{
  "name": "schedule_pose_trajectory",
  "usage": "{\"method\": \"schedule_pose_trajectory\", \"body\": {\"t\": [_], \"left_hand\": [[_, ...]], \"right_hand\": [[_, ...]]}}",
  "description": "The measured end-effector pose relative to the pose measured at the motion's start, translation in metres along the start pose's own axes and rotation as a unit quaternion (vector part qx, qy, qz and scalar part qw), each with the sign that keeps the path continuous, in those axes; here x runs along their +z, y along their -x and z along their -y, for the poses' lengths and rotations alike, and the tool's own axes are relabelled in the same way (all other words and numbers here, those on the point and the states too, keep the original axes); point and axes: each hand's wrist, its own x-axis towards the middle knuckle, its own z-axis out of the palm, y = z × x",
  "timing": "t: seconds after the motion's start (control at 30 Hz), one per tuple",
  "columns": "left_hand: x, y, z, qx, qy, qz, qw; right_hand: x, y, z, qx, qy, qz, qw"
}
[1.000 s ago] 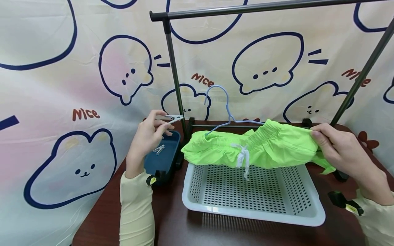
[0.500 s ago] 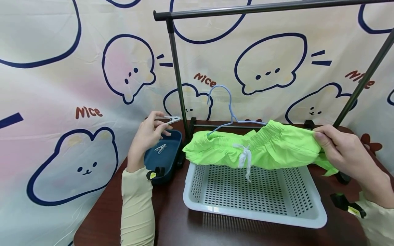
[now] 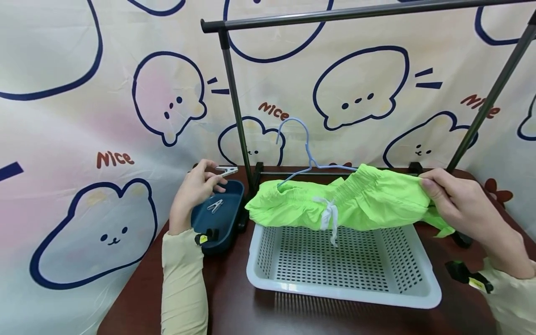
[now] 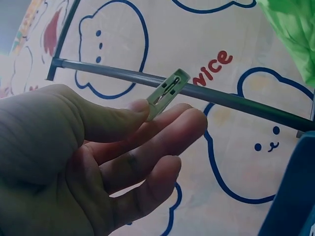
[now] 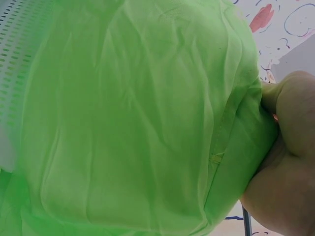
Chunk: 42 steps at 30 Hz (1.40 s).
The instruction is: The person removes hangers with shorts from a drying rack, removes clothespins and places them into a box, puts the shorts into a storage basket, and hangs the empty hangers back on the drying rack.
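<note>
Between thumb and fingers my left hand [image 3: 194, 186] pinches a pale clothespin [image 3: 227, 170], held above the blue tray [image 3: 239, 190]. The same clothespin [image 4: 170, 91] shows large in the left wrist view. My right hand [image 3: 462, 202] grips the right end of bright green shorts [image 3: 381, 200] with a white drawstring [image 3: 329, 214] at the waist. A light blue hanger [image 3: 308, 149] has its hook standing free above the waistband; its lower part is hidden inside the shorts. The green cloth [image 5: 128, 123] fills most of the right wrist view.
A white perforated basket [image 3: 343, 298] stands on the dark table [image 3: 234, 298] under the shorts. Another clothespin [image 3: 215, 206] lies in the blue tray. Behind rises a dark rack with a top bar [image 3: 335, 17] and a left post [image 3: 236, 102], before a printed curtain [image 3: 167, 93].
My left hand has lowered slightly toward the blue tray, still pinching the clothespin. The shorts and my right hand have stayed nearly in place; the head view has shifted a little.
</note>
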Motion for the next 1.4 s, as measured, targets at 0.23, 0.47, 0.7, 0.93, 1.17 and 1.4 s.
{"method": "schedule_pose_trajectory", "body": {"t": [0.23,0.47,0.7,0.93,1.17,1.4], "left_hand": [[0.001,-0.005,0.011,-0.013,-0.001,0.007,0.9999],[0.001,-0.010,0.019,-0.038,-0.004,0.027,0.9989],[0.000,-0.017,0.024,-0.054,-0.026,0.059,0.9965],[0.006,-0.030,0.031,-0.053,-0.056,0.087,0.9933],[0.016,-0.040,0.041,-0.061,-0.112,0.137,0.9824],[0.022,-0.047,0.048,-0.048,-0.179,0.165,0.9688]], "right_hand": [[0.002,0.000,-0.001,-0.003,-0.003,-0.001,1.0000],[0.001,-0.001,0.000,-0.004,-0.001,0.004,1.0000],[0.001,-0.002,0.000,-0.004,-0.003,0.008,1.0000],[0.000,0.000,0.000,-0.001,-0.004,0.006,1.0000],[0.001,0.000,0.000,0.003,-0.004,0.012,0.9999],[-0.001,0.000,0.000,0.008,0.000,0.015,0.9999]]}}
